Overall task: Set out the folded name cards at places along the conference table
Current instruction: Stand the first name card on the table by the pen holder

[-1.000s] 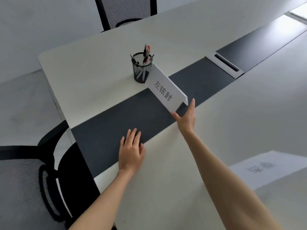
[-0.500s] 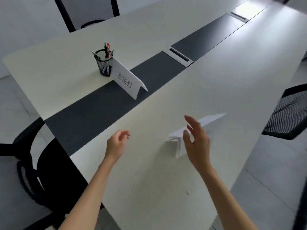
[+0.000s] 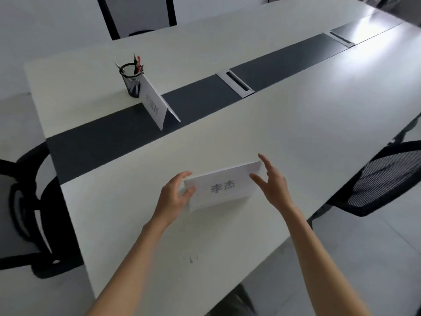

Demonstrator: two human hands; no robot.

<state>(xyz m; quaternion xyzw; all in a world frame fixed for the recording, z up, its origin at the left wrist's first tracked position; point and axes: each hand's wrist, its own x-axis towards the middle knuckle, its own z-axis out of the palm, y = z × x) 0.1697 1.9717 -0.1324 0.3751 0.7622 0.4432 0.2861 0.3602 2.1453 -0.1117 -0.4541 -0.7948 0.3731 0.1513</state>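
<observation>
A stack of folded white name cards [image 3: 222, 187] lies on the white conference table [image 3: 307, 124], its printed face toward me. My left hand [image 3: 176, 196] pinches the stack's left end between thumb and fingers. My right hand [image 3: 272, 184] hovers at the stack's right end with its fingers spread; whether it touches the paper is unclear. One name card [image 3: 157, 106] stands tent-like on the table's dark centre strip [image 3: 95, 142], beside the pen cup.
A black mesh pen cup [image 3: 131, 79] with several pens stands behind the standing card. A metal cable hatch [image 3: 235, 83] sits in the strip, another [image 3: 341, 37] farther along. Black mesh chairs stand at left [image 3: 27, 208], right [image 3: 385, 176] and far side [image 3: 136, 14].
My hands left the standing card and came back to the card stack near me. The left hand has taken hold of the stack's left end; the right reached its right end.
</observation>
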